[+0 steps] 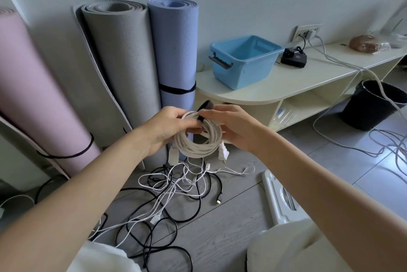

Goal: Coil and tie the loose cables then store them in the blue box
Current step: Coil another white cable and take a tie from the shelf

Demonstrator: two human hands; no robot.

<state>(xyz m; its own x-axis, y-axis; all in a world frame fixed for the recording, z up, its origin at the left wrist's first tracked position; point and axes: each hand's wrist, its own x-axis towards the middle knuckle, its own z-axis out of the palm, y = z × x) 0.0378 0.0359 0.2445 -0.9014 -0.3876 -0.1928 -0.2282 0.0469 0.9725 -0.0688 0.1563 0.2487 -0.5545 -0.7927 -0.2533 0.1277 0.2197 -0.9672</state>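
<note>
Three rolled mats (pixel 123 69) are propped against the wall at the left, above a tangle of loose cables (pixel 176 192) spread on the grey floor (pixel 231 238). At centre, a white coil (pixel 199 137) is held up between both hands. The left hand (pixel 167 128) is clenched round the coil's left side. The right hand (pixel 233 126) steadies the right side while a black strap (pixel 204 108) is pinched at the coil's top, its free end standing up. For a neat tie, the loops are best kept bunched tight by the left hand while the strap is drawn snugly round all turns and pressed closed; the two dangling plugs should be kept clear of the wrap. To the right, the blue box (pixel 242 60) is seen on a cream shelf (pixel 308 80), well apart from the coil, with a charger (pixel 294 58) beside it. Further right, a black bin (pixel 374 104) stands on the floor.
</note>
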